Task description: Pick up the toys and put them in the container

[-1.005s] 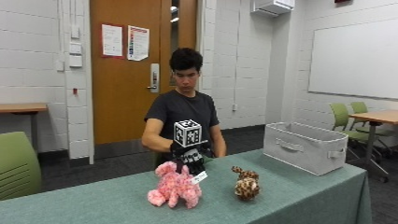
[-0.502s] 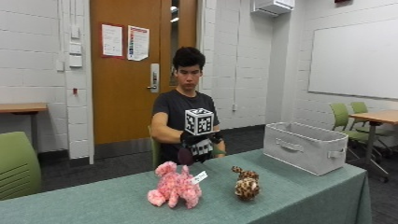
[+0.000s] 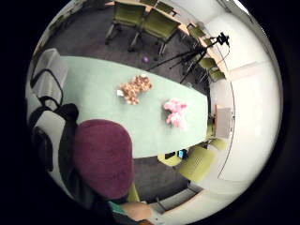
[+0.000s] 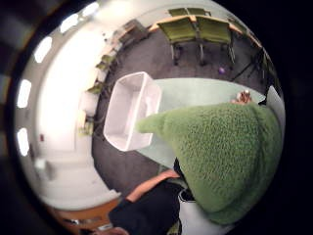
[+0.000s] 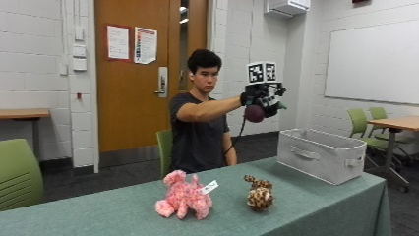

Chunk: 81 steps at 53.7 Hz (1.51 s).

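Up high, your gloved right hand (image 5: 262,102) grips a maroon-and-green plush toy (image 5: 254,113), fingers curled round it. Pink toy (image 5: 185,194) and spotted toy (image 5: 260,192) lie on the table (image 5: 314,206), left of the white container (image 5: 320,154).

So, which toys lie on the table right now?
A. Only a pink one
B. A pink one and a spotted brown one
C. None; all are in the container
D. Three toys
B: the pink toy and the spotted brown toy both lie on the table, outside the container.
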{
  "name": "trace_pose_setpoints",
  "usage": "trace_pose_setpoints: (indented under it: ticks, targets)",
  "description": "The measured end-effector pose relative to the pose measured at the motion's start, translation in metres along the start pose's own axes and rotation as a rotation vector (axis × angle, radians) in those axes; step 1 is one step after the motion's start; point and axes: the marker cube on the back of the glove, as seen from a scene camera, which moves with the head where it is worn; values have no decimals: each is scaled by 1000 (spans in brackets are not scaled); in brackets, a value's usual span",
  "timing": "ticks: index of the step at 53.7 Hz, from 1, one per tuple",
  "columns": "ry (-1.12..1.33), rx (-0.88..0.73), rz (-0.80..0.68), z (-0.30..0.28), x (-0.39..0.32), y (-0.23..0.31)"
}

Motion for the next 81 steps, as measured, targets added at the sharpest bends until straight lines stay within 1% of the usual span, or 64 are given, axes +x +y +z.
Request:
trace_pose_setpoints:
  ticks: [4,10,14,17,18,21,23,27,29,32,34,37,39,43,44,48,50,52,58,62,65,67,71,76,81]
  targets:
    - [8,14,-45,-11,-36,-14]
    - [45,39,-183,-22,-108,-30]
    - [-83,26,-376,-30,-176,-37]
    - [-67,31,-398,-28,-211,-45]
    - [-76,31,-432,-27,-222,-46]
    - [-151,28,-590,-26,-253,-46]
    - [-186,25,-574,-25,-276,-49]
    - [-194,16,-422,-20,-313,-61]
    - [-188,13,-399,-15,-311,-72]
    - [-119,16,-377,-2,-274,-97]
    - [-98,17,-379,3,-264,-106]
    - [-140,9,-450,7,-276,-103]
    - [-139,1,-471,11,-280,-102]
    - [-26,-38,-474,27,-273,-104]
    - [-13,-61,-453,30,-273,-104]
    - [121,-134,-268,43,-265,-110]
    - [169,-143,-229,47,-259,-113]
    - [147,-144,-201,47,-259,-114]
    - [146,-121,-301,43,-250,-110]
    - [113,-100,-369,33,-301,-82]
    - [-25,-101,-391,23,-310,-70]
    - [-43,-88,-381,21,-297,-68]
    - [83,-41,-337,24,-248,-75]
    - [54,-24,-363,23,-195,-77]
    - [73,-13,-295,27,-141,-81]
